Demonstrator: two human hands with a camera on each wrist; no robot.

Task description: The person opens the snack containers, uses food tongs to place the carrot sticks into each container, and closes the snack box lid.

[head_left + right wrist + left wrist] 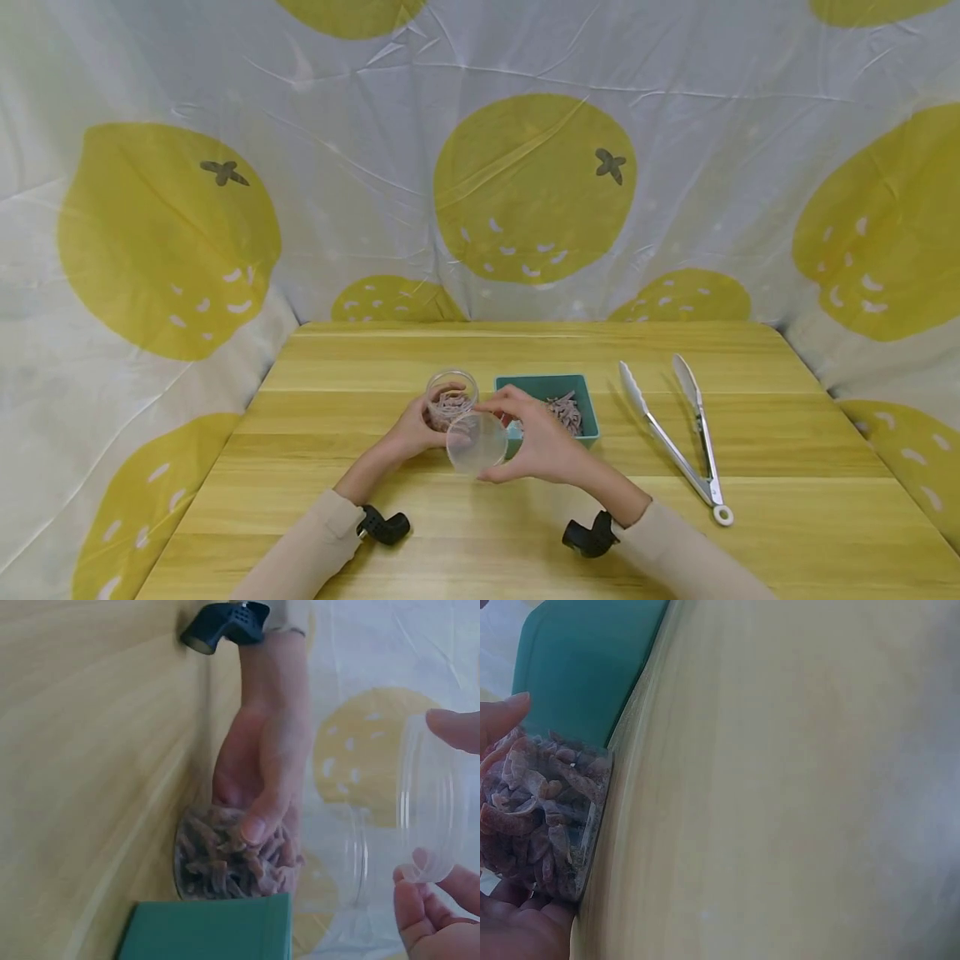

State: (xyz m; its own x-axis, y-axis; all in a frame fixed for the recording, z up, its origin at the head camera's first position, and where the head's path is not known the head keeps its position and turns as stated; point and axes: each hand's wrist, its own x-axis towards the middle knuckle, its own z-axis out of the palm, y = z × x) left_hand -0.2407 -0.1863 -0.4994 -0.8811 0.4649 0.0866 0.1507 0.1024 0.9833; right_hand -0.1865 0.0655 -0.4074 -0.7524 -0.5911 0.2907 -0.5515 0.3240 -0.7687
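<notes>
My left hand grips a clear round jar that stands upright on the table. Brownish-purple dried strips fill roughly the lower half of the jar, and its mouth is uncovered. In the right wrist view the left thumb lies across the jar's near side. My right hand holds a translucent round lid by its edge between thumb and fingers, tilted and apart from the jar. Beside the jar sits a green rectangular box with more of the same strips inside, partly hidden behind my right hand.
Metal tongs with pale tips lie spread on the wooden table, right of the green box. A lemon-print curtain hangs behind the table and along both sides. Black wrist cameras project inward from both sleeves.
</notes>
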